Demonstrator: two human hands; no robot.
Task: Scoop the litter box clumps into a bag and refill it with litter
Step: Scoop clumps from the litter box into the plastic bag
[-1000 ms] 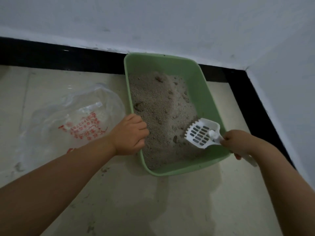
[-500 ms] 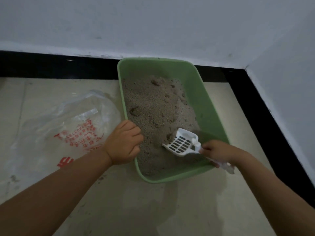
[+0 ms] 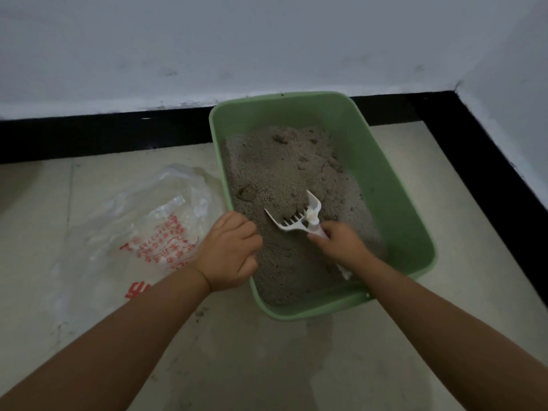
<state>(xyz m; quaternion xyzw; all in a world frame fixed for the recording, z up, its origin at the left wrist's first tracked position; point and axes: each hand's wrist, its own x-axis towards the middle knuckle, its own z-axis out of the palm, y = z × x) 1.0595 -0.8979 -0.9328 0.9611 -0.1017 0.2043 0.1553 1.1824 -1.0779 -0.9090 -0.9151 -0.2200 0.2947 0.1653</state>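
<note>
1. I see the green litter box (image 3: 394, 185) on the tiled floor (image 3: 267, 366), in the corner against the black skirting (image 3: 103, 134).
2. My left hand (image 3: 229, 252) grips the box's left rim, fingers curled over the edge.
3. My right hand (image 3: 341, 247) holds the white scoop (image 3: 299, 215) by its handle, fingers wrapped round it.
4. The scoop's slotted head is dug into the grey litter (image 3: 284, 173) near the box's middle.
5. A clear plastic bag (image 3: 142, 221) with red print lies flat on the floor, just left of the box.
</note>
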